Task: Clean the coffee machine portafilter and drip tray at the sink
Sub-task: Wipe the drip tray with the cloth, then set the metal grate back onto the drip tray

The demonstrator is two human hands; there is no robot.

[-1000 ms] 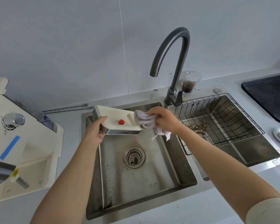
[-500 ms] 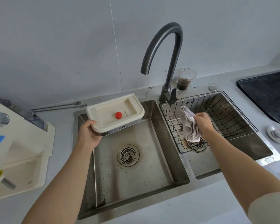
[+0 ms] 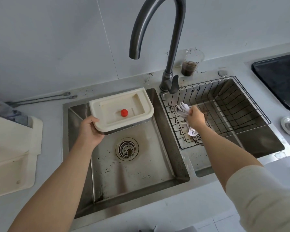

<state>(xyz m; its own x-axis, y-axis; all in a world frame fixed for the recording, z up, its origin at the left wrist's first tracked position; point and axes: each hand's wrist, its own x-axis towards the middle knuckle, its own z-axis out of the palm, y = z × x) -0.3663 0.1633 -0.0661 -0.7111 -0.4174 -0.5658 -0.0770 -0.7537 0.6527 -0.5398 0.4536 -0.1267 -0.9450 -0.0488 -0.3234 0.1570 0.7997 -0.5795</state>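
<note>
Left hand (image 3: 90,131) grips drip tray (image 3: 114,113) by its near-left corner above left basin (image 3: 141,171); right hand (image 3: 195,118) clutches cloth (image 3: 182,108) inside wire basket (image 3: 251,118), just beside its left rim.

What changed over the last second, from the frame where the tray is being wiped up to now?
The right hand took the cloth off the drip tray and carried it rightward, then down into the wire basket, still gripping it. Nothing was let go. Unchanged: the left hand holds the tray by its near corner over the left basin, with the red float in place.
</note>
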